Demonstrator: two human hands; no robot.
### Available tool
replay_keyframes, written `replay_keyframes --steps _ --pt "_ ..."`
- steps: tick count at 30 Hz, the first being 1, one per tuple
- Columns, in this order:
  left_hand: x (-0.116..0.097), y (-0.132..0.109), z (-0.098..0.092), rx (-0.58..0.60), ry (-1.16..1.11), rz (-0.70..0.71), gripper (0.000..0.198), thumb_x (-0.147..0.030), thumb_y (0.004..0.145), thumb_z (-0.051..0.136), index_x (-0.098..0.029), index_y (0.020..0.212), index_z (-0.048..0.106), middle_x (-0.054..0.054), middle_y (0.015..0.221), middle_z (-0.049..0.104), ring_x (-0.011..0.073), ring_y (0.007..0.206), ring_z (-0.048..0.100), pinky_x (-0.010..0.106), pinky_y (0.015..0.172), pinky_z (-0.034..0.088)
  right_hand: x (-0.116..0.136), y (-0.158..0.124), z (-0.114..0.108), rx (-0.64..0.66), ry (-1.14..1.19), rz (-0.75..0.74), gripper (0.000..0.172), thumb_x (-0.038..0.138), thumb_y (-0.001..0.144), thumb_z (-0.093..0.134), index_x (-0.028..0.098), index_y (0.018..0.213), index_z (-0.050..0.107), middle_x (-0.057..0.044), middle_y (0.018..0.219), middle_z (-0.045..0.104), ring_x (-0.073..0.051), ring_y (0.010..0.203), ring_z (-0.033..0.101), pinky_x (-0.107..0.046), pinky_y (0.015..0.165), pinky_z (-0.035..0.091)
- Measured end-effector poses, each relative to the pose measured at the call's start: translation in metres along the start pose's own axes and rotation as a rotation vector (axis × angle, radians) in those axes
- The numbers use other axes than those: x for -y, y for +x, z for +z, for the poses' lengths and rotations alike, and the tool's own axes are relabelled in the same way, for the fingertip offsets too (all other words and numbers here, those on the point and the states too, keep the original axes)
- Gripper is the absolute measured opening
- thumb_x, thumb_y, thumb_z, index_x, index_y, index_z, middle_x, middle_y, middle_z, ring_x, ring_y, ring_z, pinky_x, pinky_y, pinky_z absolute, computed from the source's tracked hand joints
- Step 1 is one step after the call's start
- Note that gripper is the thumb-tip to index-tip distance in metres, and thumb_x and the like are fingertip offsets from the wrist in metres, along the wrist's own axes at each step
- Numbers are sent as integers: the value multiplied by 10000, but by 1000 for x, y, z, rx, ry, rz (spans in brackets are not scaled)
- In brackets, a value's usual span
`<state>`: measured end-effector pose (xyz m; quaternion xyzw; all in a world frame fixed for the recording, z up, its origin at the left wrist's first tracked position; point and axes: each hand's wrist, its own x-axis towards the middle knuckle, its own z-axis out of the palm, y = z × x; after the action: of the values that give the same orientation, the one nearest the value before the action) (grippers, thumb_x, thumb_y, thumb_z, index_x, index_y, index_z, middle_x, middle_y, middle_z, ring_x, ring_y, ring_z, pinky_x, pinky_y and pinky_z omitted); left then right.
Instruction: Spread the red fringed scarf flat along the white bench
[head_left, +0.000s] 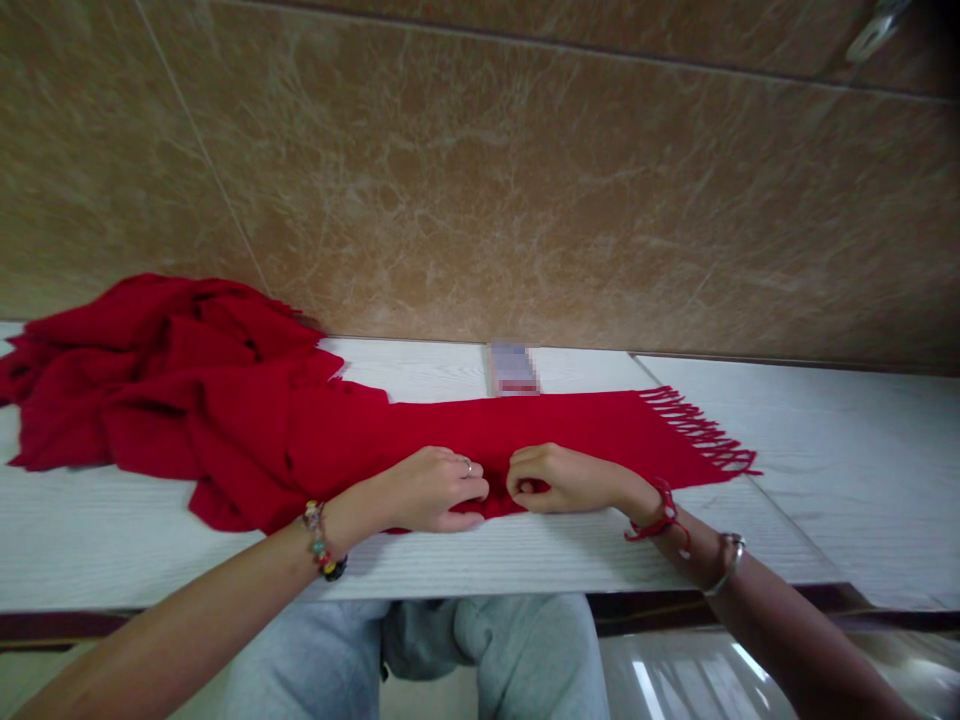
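A red scarf (570, 420) lies across the white table. Its right part is spread flat and ends in a knotted fringe (697, 430); the left part is heaped in loose folds. My left hand (441, 490) rests at the scarf's near edge with its fingers curled closed on the cloth. Just to the right, my right hand (559, 478) faces it, fingers bent into a pinch on the same edge. A small gap of bunched cloth shows between the two hands. The fingertips are partly hidden.
Behind the scarf a small pixelated box (514, 370) lies on the white table (847, 450). A brown marbled tile wall (480, 190) rises along the table's back edge. My legs in light jeans (525, 650) are under the front edge. A metal fitting (874, 35) is at top right.
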<state>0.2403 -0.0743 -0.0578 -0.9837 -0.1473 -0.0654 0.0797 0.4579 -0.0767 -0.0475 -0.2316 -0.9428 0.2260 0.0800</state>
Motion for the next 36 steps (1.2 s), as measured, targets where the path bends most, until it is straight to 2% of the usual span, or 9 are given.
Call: replay_keyframes --steps 3,8,12,16,20,23,27,32,36 --pt "1 -1 -1 -9 0 10 104 -230 810 480 -184 765 563 -6 707 585 124 631 539 241 617 383 -2 -1 -2 -8 80 13 113 92 765 467 142 755 567 -1 706 512 -84 601 451 -185 577 369" --pt "-1 -1 -4 -35 1 -27 258 -414 799 495 -171 772 574 8 710 595 137 632 543 256 601 381 -1 -1 -5 3 132 41 99 121 781 471 139 761 567 -1 711 515 -81 604 455 -184 579 374" --pt "-3 -1 -3 -63 52 -23 148 -299 802 494 -177 772 571 4 721 599 132 649 547 255 601 377 0 -1 -5 0 161 48 101 140 796 463 140 758 557 4 701 503 -79 594 443 -183 569 367" --pt "-5 0 -2 -121 55 -32 274 -434 786 489 -174 748 564 14 704 599 153 687 558 264 597 384 -2 -2 -7 -33 173 68 99 164 806 458 141 773 548 -1 711 507 -85 608 448 -188 571 369" --pt "-6 0 -3 -147 56 -82 113 -253 783 483 -178 781 568 9 719 599 142 678 554 253 599 387 -2 -5 -11 -87 148 90 91 157 801 460 146 759 541 2 696 514 -91 613 458 -196 580 377" --pt "-4 0 -3 -175 -28 -137 107 -200 787 463 -182 775 568 -5 709 590 122 636 538 233 585 386 1 -6 -9 -108 82 109 85 229 794 515 152 818 540 -8 741 542 -106 649 491 -212 608 403" --pt "-1 0 -3 -219 -92 -161 169 -226 834 433 -173 744 566 -7 683 585 109 601 524 221 566 378 6 -2 2 -209 -136 76 457 403 687 648 140 1027 493 -94 974 559 -192 873 518 -318 760 427" --pt "1 -1 -3 -202 -74 -118 197 -231 849 428 -170 726 570 -8 653 580 110 586 519 227 570 376 5 -1 6 -218 -319 56 111 184 789 526 147 876 583 -75 841 589 -170 774 532 -291 702 429" --pt "1 -3 -8 -171 -67 -23 225 -225 864 401 -170 764 595 -3 650 579 104 577 512 226 562 372 4 -9 -6 -168 -116 16 137 173 818 477 159 841 611 -30 765 604 -112 669 538 -212 628 422"
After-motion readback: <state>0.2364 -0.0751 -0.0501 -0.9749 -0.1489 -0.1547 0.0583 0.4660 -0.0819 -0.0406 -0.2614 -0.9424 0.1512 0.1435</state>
